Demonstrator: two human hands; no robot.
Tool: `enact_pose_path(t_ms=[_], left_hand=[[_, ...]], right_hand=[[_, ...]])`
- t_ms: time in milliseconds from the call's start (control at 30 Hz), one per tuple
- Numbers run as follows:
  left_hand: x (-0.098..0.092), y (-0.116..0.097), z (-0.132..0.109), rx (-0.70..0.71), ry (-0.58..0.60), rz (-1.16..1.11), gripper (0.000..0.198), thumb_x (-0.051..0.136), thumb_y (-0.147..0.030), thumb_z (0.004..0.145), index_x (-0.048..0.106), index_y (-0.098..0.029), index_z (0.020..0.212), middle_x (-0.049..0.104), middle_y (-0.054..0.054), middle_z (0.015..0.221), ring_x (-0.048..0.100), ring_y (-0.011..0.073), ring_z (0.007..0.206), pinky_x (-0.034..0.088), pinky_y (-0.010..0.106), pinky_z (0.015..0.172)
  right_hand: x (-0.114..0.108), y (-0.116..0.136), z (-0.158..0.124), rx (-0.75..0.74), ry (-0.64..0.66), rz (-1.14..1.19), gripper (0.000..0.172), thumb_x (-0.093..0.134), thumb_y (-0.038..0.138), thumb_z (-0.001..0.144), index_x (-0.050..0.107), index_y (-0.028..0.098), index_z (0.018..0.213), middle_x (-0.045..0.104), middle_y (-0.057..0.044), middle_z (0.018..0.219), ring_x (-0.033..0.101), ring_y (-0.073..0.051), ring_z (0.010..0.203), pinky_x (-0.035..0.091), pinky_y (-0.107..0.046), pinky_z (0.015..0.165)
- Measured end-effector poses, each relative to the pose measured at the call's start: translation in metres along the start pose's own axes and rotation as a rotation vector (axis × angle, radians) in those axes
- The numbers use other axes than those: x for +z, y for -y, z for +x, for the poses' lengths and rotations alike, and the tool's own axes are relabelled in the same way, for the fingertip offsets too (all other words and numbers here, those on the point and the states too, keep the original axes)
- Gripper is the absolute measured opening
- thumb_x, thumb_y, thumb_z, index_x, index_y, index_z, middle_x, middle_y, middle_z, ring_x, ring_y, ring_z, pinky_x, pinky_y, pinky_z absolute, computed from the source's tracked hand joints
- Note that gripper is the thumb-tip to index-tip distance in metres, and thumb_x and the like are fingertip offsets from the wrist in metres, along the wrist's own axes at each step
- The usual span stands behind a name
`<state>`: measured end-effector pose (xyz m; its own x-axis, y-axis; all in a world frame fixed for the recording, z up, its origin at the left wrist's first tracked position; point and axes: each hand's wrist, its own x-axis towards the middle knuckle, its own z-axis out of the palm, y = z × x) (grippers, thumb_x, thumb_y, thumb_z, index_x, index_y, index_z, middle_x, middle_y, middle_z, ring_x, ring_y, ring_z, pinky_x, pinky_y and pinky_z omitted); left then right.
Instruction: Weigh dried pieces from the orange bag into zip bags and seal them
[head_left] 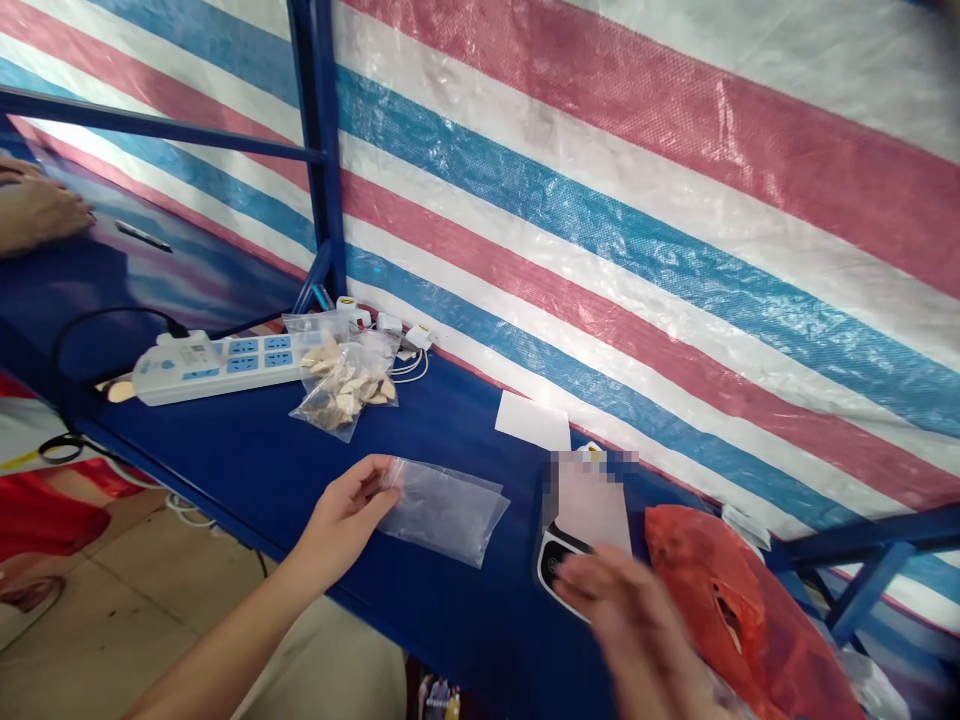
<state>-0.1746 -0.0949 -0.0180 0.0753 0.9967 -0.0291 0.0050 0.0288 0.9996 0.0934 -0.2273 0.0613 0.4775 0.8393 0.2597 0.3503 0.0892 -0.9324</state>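
My left hand (pixel 356 515) pinches one end of some clear plastic bags (pixel 442 510), which look flat and stick out to the right above the blue tabletop (pixel 247 455). My right hand (pixel 637 610), smeared by motion, is over the front edge of a small device like a digital scale (pixel 566 560), with a dark panel at its near end. Whether its fingers touch the panel I cannot tell. Part of the device is pixelated. Right of it lies a red plastic bag (pixel 720 570), with a dark slit in its side.
Clear bags of pale flat pieces (pixel 349 395) lie beside a white power strip (pixel 217 365). White chargers (pixel 390 322) and a white card (pixel 532 420) line the striped sheet. Blue frame posts (pixel 319 150) stand behind. Another person's hands (pixel 41 205) rest near a pen (pixel 142 236).
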Motion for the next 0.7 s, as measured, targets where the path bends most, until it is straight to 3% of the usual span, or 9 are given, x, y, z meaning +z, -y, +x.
enact_pose_path(t_ms=[67, 133, 200, 267, 333, 467, 700], left_hand=[[-0.001, -0.003, -0.004, -0.001, -0.004, -0.051, 0.029, 0.074, -0.043, 0.076, 0.065, -0.02, 0.091, 0.065, 0.0, 0.081, 0.062, 0.0161, 0.078, 0.05, 0.026, 0.075], [-0.002, -0.005, -0.007, -0.02, 0.008, -0.083, 0.029, 0.074, -0.043, 0.076, 0.063, -0.021, 0.09, 0.063, -0.001, 0.079, 0.061, 0.0153, 0.076, 0.049, 0.026, 0.073], [-0.001, -0.005, -0.01, -0.045, 0.03, -0.106, 0.029, 0.074, -0.044, 0.078, 0.063, -0.021, 0.091, 0.062, -0.001, 0.079, 0.059, 0.0148, 0.075, 0.048, 0.026, 0.071], [0.003, -0.004, -0.012, -0.06, 0.045, -0.126, 0.028, 0.073, -0.044, 0.079, 0.063, -0.02, 0.09, 0.061, -0.001, 0.08, 0.058, 0.0144, 0.075, 0.047, 0.025, 0.069], [0.007, -0.003, -0.012, -0.064, 0.053, -0.132, 0.027, 0.072, -0.043, 0.079, 0.062, -0.02, 0.087, 0.061, -0.001, 0.079, 0.057, 0.014, 0.074, 0.046, 0.025, 0.069], [0.015, 0.001, -0.01, -0.043, 0.093, -0.064, 0.027, 0.072, -0.044, 0.079, 0.065, -0.02, 0.088, 0.062, 0.0, 0.08, 0.059, 0.0145, 0.074, 0.048, 0.026, 0.071], [0.013, 0.006, -0.006, -0.01, 0.157, 0.166, 0.04, 0.069, -0.053, 0.084, 0.066, -0.021, 0.108, 0.069, 0.004, 0.091, 0.065, 0.02, 0.085, 0.053, 0.03, 0.076]], right_hand=[[0.05, -0.024, -0.02, 0.121, 0.043, 0.067, 0.056, 0.078, 0.051, 0.084, 0.067, 0.021, 0.13, 0.073, -0.016, 0.127, 0.068, -0.034, 0.123, 0.058, -0.047, 0.099], [0.091, -0.041, -0.03, 0.296, 0.043, 0.115, 0.076, 0.078, 0.052, 0.085, 0.053, 0.021, 0.15, 0.059, -0.016, 0.15, 0.06, -0.033, 0.135, 0.055, -0.046, 0.106], [0.112, -0.049, -0.029, 0.393, 0.182, 0.193, 0.072, 0.079, 0.051, 0.084, 0.057, 0.021, 0.146, 0.063, -0.015, 0.145, 0.064, -0.032, 0.131, 0.056, -0.044, 0.104], [0.116, -0.051, -0.023, 0.404, 0.261, 0.249, 0.055, 0.075, 0.052, 0.087, 0.068, 0.02, 0.131, 0.073, -0.012, 0.129, 0.07, -0.03, 0.118, 0.058, -0.04, 0.1], [0.111, -0.052, -0.019, 0.371, 0.232, 0.256, 0.043, 0.069, 0.053, 0.092, 0.072, 0.02, 0.119, 0.076, -0.01, 0.115, 0.073, -0.026, 0.108, 0.058, -0.035, 0.094], [0.102, -0.06, -0.023, 0.319, 0.123, 0.208, 0.038, 0.062, 0.054, 0.096, 0.071, 0.02, 0.111, 0.073, -0.006, 0.095, 0.07, -0.021, 0.091, 0.057, -0.029, 0.079], [0.09, -0.068, -0.031, 0.303, 0.018, 0.191, 0.041, 0.062, 0.06, 0.094, 0.067, 0.02, 0.089, 0.058, 0.002, 0.069, 0.055, -0.013, 0.06, 0.049, -0.024, 0.056]])
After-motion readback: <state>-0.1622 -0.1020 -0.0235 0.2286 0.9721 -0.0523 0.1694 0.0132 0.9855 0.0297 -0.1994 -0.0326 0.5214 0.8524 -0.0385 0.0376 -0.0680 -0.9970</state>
